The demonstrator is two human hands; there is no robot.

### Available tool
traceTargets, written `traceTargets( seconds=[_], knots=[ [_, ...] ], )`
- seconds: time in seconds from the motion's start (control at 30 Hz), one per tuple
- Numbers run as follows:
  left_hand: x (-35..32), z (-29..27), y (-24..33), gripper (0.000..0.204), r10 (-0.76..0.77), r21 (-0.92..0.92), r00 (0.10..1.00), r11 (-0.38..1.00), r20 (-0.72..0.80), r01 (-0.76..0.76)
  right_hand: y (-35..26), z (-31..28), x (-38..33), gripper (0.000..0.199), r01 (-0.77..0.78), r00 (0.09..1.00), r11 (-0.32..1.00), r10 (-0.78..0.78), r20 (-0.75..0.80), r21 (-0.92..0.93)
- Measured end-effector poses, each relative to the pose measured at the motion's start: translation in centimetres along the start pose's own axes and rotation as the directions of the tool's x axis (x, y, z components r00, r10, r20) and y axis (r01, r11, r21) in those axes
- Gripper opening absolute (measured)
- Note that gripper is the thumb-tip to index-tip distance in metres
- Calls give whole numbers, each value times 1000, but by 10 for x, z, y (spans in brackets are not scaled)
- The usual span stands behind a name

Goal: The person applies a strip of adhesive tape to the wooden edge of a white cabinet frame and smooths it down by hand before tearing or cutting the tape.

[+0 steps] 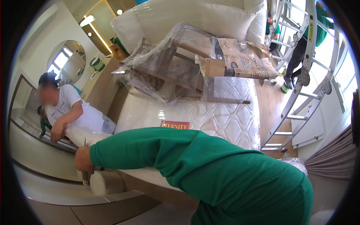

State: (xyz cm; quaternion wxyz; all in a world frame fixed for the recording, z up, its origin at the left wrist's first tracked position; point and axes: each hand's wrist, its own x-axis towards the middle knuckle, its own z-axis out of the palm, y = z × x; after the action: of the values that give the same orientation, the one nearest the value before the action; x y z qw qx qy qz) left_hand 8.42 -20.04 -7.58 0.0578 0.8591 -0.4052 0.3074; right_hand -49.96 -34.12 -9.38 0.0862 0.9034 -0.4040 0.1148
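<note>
My right hand (83, 159) reaches across to the left at the end of a green sleeve (210, 161). Its fingers are closed around a narrow brown, tapered piece (86, 177). A thin dark rod or blade (84, 142) sticks up above the fist; I cannot tell whether it belongs to the same piece. Just right of the fist is a beige padded cylinder (108, 182). Behind it, a pale plastic-covered padded piece (84, 135) extends toward a person in a white shirt (71, 103), whose arms are over it. My left hand is out of view.
A plastic-wrapped mattress (232, 123) carries wrapped wooden furniture (176, 71) and flattened cardboard (243, 56). Behind stands a wrapped cream sofa (180, 22). An aluminium stepladder (296, 105) is at right, with a person in green (321, 26) on it. A round mirror (69, 62) hangs at left.
</note>
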Motion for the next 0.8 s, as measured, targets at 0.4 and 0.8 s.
traceTargets(
  seconds=[0.4,0.8],
  knots=[
    [0,-5,2,97,-34,34,998,999,60,32,-1,-7,-6,41,-31,999,996,32,-14,82],
    [17,6,-7,98,-46,54,998,998,41,43,1,-11,-4,39,-41,998,997,38,43,71]
  ],
)
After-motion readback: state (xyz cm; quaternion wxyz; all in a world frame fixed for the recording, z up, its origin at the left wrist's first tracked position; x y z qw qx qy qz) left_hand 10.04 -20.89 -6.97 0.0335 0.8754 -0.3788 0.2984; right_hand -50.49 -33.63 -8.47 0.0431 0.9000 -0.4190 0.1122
